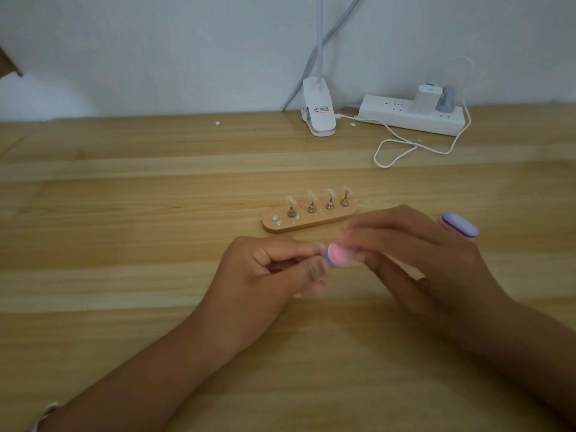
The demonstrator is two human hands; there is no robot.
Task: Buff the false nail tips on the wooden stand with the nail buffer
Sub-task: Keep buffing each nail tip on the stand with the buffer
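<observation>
Stand [308,221] of pale wood, oblong, round-ended, near lilac-pink buffer block [458,226].

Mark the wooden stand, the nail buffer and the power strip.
wooden stand [307,225]: head view, bare front edge.
nail buffer [460,228]: head view, purple end at right.
power strip [402,121]: head view, white front side.

A pale bluish-white wall [156,42] rises behind a light wooden table [124,213] with long plank grain. At the table's far edge stands a white clip lamp [318,110], its neck running up out of view. To its right lies a white power strip [405,118] holding a white adapter [425,98] and a grey plug [446,99]. A thin white cord [375,157] loops across the wood. The light is dim and even.
</observation>
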